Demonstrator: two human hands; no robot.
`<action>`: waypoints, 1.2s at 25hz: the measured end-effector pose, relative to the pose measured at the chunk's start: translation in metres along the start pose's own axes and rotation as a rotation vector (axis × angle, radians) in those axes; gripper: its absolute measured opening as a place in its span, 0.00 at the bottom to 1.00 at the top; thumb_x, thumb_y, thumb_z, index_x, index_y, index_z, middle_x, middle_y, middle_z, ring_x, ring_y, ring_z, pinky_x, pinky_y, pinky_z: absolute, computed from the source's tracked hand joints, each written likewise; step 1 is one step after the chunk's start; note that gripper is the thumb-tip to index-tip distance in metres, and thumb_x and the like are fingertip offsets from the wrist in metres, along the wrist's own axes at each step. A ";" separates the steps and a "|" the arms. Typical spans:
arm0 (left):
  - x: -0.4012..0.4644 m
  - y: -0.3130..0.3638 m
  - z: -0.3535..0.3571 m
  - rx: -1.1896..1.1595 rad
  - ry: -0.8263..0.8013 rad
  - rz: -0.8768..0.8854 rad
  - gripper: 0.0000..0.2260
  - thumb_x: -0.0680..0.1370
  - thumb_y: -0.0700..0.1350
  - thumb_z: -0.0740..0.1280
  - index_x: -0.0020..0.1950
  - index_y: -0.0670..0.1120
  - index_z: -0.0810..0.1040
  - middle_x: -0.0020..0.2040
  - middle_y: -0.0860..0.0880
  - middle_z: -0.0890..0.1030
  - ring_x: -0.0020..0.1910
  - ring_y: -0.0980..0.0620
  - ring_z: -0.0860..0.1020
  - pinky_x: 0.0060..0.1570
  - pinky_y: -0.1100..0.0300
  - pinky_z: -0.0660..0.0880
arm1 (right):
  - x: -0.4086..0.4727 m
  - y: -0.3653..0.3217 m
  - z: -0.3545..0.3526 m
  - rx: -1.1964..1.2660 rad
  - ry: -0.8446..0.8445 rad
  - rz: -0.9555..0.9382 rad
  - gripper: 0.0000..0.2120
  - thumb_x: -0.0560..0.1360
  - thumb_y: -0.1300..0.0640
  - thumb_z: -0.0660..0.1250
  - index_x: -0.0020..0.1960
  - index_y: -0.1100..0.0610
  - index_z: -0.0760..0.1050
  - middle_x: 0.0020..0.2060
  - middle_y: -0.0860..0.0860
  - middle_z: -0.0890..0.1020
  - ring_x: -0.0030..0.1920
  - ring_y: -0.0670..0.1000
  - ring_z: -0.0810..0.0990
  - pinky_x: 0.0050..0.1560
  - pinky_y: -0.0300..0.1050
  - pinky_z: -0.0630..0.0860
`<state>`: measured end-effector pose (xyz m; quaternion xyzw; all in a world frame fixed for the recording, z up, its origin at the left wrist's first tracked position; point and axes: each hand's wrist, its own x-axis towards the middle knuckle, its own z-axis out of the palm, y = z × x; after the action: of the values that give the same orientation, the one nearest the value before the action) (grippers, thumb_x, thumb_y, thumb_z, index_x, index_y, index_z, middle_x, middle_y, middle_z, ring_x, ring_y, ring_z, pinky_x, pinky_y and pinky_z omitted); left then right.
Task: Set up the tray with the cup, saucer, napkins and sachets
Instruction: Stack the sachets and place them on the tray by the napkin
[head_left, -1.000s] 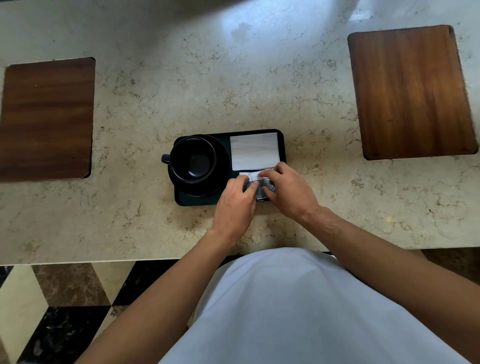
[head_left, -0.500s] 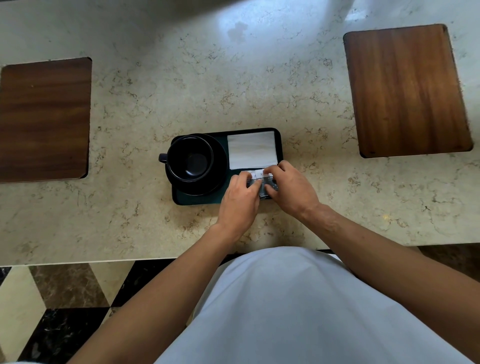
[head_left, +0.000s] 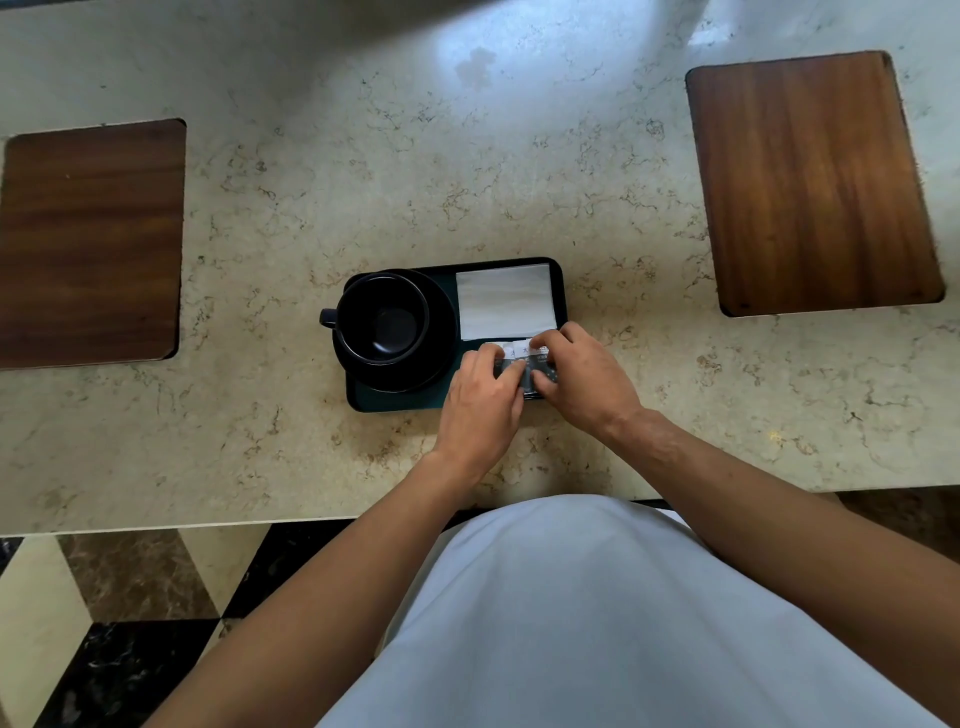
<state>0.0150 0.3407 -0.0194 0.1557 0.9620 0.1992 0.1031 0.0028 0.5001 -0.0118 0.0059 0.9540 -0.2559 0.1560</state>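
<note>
Your left hand (head_left: 480, 402) and right hand (head_left: 582, 382) both pinch the small white and grey paper sachets (head_left: 523, 358), lying crosswise just below the white folded napkin (head_left: 505, 300), in the dark rectangular tray's (head_left: 395, 404) near right corner.

The worktop (head_left: 467, 171) is pale cream marble with fine brown veining, and a soft patch of light glares on it toward the far edge. Two dark brown wooden panels with rounded corners lie flat in it, well apart: the left wooden panel (head_left: 91, 244) near the left border and the right wooden panel (head_left: 810, 182) toward the far right, set at a slight tilt in this view. Below the near edge, the floor (head_left: 104, 623) shows a pattern of cream, brown and black marble tiles.
</note>
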 end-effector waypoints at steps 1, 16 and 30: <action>-0.001 0.000 -0.001 -0.001 0.008 0.001 0.12 0.80 0.42 0.69 0.61 0.41 0.81 0.58 0.41 0.77 0.56 0.44 0.75 0.52 0.46 0.79 | 0.000 0.000 0.000 0.004 -0.002 0.001 0.18 0.78 0.55 0.71 0.67 0.56 0.76 0.58 0.54 0.77 0.54 0.54 0.79 0.52 0.48 0.79; -0.030 -0.020 -0.011 0.034 0.002 0.089 0.20 0.80 0.44 0.67 0.72 0.40 0.74 0.69 0.40 0.75 0.70 0.43 0.72 0.70 0.46 0.71 | -0.027 -0.018 0.001 -0.285 -0.055 -0.022 0.37 0.81 0.38 0.61 0.83 0.53 0.54 0.83 0.58 0.53 0.83 0.60 0.47 0.81 0.62 0.49; -0.067 -0.027 -0.017 0.161 -0.003 -0.067 0.26 0.80 0.51 0.65 0.77 0.44 0.67 0.75 0.41 0.70 0.73 0.42 0.68 0.71 0.46 0.69 | -0.071 -0.025 0.002 -0.340 -0.161 0.001 0.41 0.81 0.33 0.57 0.84 0.50 0.44 0.83 0.57 0.43 0.82 0.62 0.41 0.80 0.65 0.44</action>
<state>0.0663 0.2884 -0.0064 0.1315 0.9794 0.1176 0.0985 0.0683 0.4824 0.0202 -0.0406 0.9679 -0.0905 0.2308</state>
